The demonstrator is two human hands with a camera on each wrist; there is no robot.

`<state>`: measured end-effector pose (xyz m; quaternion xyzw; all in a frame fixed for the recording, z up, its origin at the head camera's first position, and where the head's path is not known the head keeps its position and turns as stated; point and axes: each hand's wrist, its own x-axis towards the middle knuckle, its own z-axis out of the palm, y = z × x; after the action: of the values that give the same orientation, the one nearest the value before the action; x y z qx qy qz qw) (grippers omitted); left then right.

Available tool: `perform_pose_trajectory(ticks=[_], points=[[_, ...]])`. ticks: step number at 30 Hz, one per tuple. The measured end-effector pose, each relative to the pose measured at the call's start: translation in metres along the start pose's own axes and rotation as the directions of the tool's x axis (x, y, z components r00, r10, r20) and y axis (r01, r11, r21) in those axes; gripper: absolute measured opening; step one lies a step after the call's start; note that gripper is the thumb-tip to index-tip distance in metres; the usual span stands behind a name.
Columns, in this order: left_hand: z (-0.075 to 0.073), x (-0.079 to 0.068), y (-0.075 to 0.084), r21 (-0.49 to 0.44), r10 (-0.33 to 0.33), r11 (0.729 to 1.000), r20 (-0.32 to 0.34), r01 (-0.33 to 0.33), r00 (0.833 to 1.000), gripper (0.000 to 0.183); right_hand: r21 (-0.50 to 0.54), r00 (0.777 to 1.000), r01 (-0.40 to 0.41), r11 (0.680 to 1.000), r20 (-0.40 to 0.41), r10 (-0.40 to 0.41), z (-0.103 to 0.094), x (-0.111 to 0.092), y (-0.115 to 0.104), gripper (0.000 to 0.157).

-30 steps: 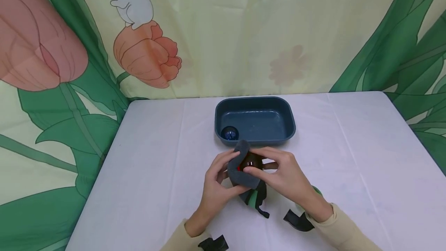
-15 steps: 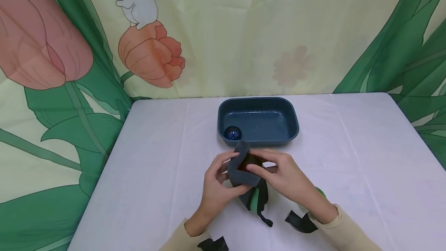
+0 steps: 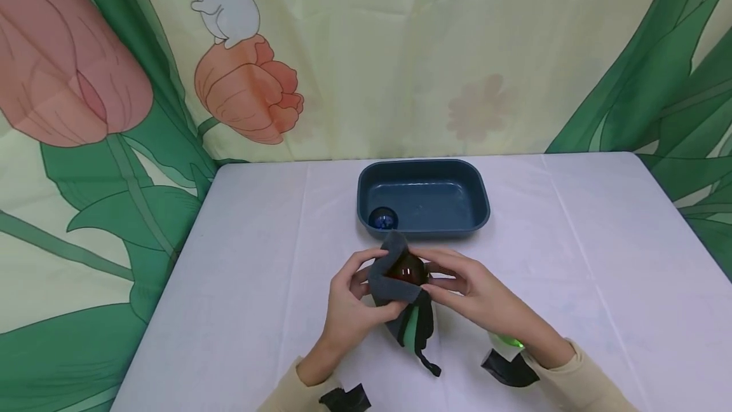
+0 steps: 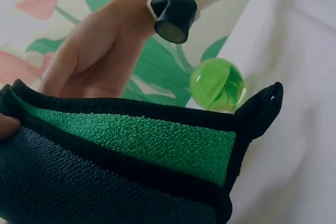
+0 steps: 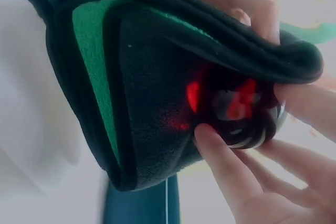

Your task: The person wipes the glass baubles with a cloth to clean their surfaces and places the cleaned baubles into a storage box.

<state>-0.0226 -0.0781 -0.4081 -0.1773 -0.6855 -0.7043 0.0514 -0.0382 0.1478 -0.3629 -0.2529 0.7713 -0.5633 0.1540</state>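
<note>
My left hand (image 3: 354, 313) holds a folded plush cloth (image 3: 394, 288) from the left, thumb toward me. The cloth is dark grey-blue outside, with a green face and black edging; its corner loop hangs toward me. A dark red glossy ball (image 3: 410, 269) sits in the fold, half wrapped. My right hand (image 3: 477, 291) grips ball and cloth edge from the right. Red light shows through the ball (image 5: 236, 106) in the right wrist view, with fingertips against it. The ball's underside is hidden by cloth and fingers.
A blue rectangular tray (image 3: 440, 227) stands just beyond my hands, a dark blue glossy ball (image 3: 383, 218) in its near left corner. Behind my right wrist, a clear green ball (image 4: 216, 85) lies on the white-covered table (image 3: 246, 272). A printed curtain hangs behind.
Since half a second ago my right thumb has slid off the ball's top to its near right side, baring more of it. My right hand has shifted slightly right; the cloth has moved slightly left.
</note>
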Motion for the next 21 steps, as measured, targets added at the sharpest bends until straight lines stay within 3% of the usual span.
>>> perform_pose_trajectory(ticks=[8, 12, 16, 21], points=[[-0.003, 0.006, 0.001, -0.051, -0.011, 0.999, 0.004, 0.011, 1.000, 0.060, -0.020, 0.995, 0.085, 0.996, -0.043, -0.086, 0.003, -0.001, 0.008, 0.066], [-0.004, 0.007, 0.000, -0.052, -0.013, 0.999, 0.007, 0.013, 1.000, 0.060, -0.152, 0.984, 0.144, 0.978, -0.079, -0.157, 0.006, 0.001, 0.011, 0.068], [-0.003, 0.006, 0.001, -0.048, -0.019, 0.999, -0.007, 0.018, 1.000, 0.060, -0.302, 0.974, 0.161, 0.940, -0.104, -0.201, 0.007, 0.001, 0.011, 0.073], [-0.003, 0.007, 0.001, -0.045, -0.033, 0.998, -0.010, 0.032, 0.999, 0.061, -0.383, 0.953, 0.202, 0.901, -0.134, -0.271, 0.010, 0.001, 0.011, 0.076]])
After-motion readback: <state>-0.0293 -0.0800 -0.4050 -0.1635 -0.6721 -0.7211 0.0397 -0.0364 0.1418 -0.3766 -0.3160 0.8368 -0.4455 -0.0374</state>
